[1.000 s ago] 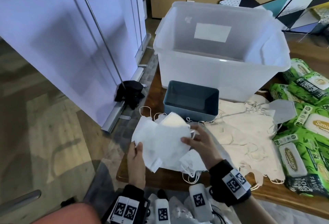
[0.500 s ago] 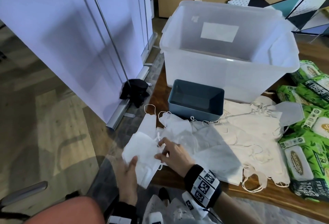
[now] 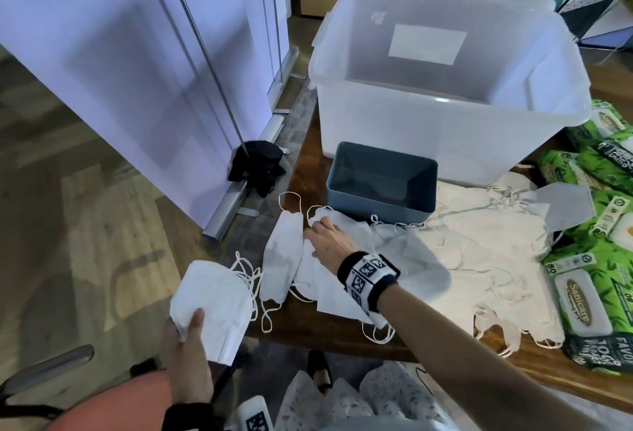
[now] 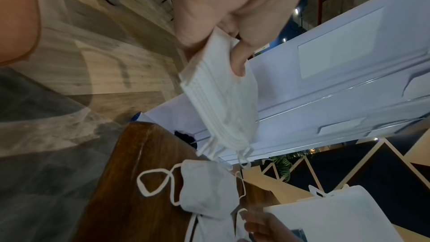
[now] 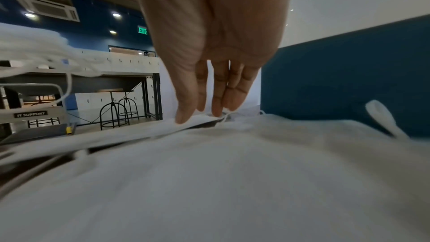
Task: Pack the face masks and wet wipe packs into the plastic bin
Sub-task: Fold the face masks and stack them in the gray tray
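Note:
My left hand (image 3: 186, 338) grips a stack of folded white face masks (image 3: 212, 304) (image 4: 221, 98) off the table's near left corner, thumb on top. My right hand (image 3: 323, 235) (image 5: 209, 111) reaches over the loose white masks (image 3: 284, 256) on the table, its straight fingers touching the edge of one. More cream masks (image 3: 479, 259) spread to the right. Green wet wipe packs (image 3: 589, 293) lie at the right edge. The clear plastic bin (image 3: 445, 70) stands at the back of the table, with nothing visible inside.
A small blue-grey box (image 3: 380, 184) sits in front of the bin. The wooden table (image 3: 308, 324) ends at the left beside a white panel (image 3: 120, 53) and a black object (image 3: 257, 163) on the floor.
My left hand has drawn the mask stack down and left, off the table edge. My right hand let go of the stack and reached forward onto the loose masks.

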The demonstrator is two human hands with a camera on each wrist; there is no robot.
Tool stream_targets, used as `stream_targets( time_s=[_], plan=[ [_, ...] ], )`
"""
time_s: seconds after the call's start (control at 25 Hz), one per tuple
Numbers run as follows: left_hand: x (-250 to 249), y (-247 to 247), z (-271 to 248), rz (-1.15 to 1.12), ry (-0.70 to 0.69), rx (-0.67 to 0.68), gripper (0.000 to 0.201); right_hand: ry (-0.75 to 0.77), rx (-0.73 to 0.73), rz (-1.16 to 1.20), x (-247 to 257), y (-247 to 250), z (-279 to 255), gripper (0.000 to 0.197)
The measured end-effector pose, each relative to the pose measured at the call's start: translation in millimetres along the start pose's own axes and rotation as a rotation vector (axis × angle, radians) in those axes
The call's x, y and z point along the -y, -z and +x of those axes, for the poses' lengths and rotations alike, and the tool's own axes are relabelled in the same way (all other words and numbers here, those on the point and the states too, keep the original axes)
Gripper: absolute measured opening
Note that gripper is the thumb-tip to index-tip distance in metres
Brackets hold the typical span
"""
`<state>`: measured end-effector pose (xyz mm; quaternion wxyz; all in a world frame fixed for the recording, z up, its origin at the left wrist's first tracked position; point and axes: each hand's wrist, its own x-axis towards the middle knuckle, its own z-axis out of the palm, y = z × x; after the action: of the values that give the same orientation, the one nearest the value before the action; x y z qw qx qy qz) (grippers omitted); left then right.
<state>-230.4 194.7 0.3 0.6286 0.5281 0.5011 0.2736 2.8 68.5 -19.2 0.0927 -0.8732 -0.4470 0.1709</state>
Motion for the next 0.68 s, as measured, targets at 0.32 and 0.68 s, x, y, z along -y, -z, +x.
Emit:
stream_targets(
  time_s=[0.32, 0.68],
  plan=[
    [-10.8, -16.2, 15.7, 0.048, 0.005, 0.095, 0.027, 0.003, 0.34, -0.278, -8.1, 3.8, 28.6, 0.088],
    [-6.5, -40.4, 31.5, 0.114, 0.174, 0.251, 0.032, 0.056, 0.31, -0.214, -61.0, 32.3, 3.7, 0.027]
  ],
)
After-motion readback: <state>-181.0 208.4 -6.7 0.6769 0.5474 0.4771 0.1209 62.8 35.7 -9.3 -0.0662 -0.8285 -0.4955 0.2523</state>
